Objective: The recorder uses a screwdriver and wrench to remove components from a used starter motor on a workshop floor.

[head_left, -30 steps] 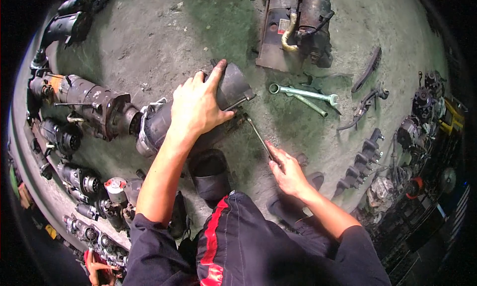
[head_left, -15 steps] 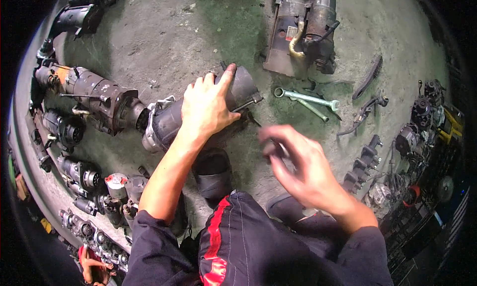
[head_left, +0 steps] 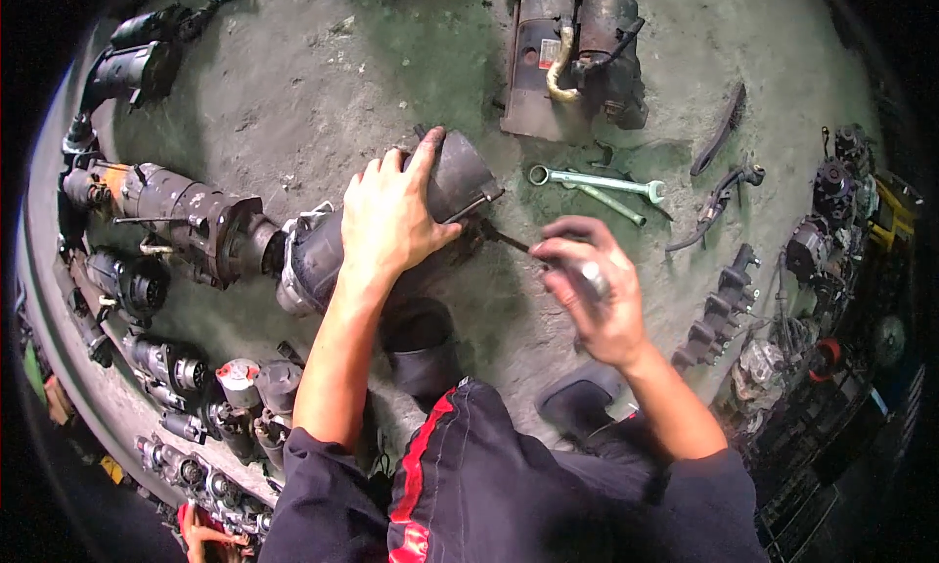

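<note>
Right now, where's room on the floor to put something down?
Mostly bare floor lies beyond the left hand, between the upper-left black cylinder and the pale-hosed unit; more lies right of that unit. Both sides are crowded with machine parts.

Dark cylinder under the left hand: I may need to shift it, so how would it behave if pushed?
The dark cylinder is likely heavy for its size, given its bulky, metal-looking body. Its rounded side may let it roll, though the uneven silvery end could check that.
</note>
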`<state>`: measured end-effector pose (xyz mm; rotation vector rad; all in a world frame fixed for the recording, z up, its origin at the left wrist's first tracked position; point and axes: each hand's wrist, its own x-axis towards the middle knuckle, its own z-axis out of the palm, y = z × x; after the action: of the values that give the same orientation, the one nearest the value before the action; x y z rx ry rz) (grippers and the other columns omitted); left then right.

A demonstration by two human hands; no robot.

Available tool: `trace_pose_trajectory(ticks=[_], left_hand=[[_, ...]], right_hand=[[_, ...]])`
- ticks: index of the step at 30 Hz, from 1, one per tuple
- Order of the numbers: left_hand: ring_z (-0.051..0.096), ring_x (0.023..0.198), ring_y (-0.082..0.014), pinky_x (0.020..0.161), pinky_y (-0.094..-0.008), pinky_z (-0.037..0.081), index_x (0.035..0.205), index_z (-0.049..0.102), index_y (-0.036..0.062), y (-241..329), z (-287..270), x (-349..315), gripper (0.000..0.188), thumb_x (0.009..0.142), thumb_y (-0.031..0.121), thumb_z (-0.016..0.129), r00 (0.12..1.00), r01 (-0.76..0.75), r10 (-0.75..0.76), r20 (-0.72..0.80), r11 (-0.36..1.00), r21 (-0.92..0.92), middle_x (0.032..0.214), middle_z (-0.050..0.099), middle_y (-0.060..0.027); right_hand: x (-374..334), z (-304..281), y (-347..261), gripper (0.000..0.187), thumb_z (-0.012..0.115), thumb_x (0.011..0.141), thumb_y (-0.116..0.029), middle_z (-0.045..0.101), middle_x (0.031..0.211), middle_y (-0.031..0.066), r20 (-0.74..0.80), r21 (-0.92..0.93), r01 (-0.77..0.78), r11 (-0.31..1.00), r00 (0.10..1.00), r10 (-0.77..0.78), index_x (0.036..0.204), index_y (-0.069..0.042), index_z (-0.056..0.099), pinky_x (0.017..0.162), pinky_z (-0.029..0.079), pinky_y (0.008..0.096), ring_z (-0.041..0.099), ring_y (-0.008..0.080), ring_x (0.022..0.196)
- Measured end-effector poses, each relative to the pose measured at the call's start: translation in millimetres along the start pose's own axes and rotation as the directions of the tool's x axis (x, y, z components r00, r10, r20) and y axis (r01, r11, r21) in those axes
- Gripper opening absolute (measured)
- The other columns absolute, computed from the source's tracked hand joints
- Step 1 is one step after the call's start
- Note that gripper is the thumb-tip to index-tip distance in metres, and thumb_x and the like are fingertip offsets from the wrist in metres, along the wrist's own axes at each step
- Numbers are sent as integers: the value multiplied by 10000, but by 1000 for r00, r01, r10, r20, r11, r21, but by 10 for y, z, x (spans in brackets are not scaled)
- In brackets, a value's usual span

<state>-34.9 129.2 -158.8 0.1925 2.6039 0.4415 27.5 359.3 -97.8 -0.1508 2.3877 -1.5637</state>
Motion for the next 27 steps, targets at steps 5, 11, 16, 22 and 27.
trace_pose_trajectory(ticks=[5,11,16,22,27], left_hand=[[574,1187,-341,984,-460,468,1529,346,243,-39,31,-4,1081,614,416,895,1000,1,-1,-18,1000,21,1280,583,-186],[578,1176,-341,983,-454,472,1525,351,226,24,17,13,1077,616,429,893,1000,-4,4,2,1000,20,1269,588,-183],[575,1176,-338,985,-443,473,1523,353,214,33,-42,24,1073,622,437,891,1000,1,-2,27,1000,27,1246,591,-178],[571,1186,-340,1007,-462,454,1522,349,220,-53,47,-10,1062,635,454,883,1000,1,-1,3,1000,-8,1268,577,-182],[563,1203,-345,1021,-483,440,1522,345,227,-6,-37,3,1045,652,471,868,999,15,-14,45,1000,-13,1280,572,-183]], right_hand=[[-17,-137,199,243,699,905,-83,656,1048,105,26,320,-289,902,955,297,1134,-8,664,853,499,318,651,224,933],[138,235,751,269,708,864,-27,674,1078,139,8,70,106,992,994,-107,1125,-91,697,881,511,350,647,286,1042],[-28,164,326,279,562,980,-46,681,997,104,-311,329,-18,944,942,127,1246,-44,649,878,522,328,658,192,932],[-537,532,935,550,551,934,-28,598,934,183,-84,-209,-191,959,981,177,1474,-106,474,802,492,364,586,295,802],[-716,615,1032,533,538,940,-48,638,1127,242,-6,-157,-166,973,986,167,1468,-66,465,953,484,377,642,349,947]])
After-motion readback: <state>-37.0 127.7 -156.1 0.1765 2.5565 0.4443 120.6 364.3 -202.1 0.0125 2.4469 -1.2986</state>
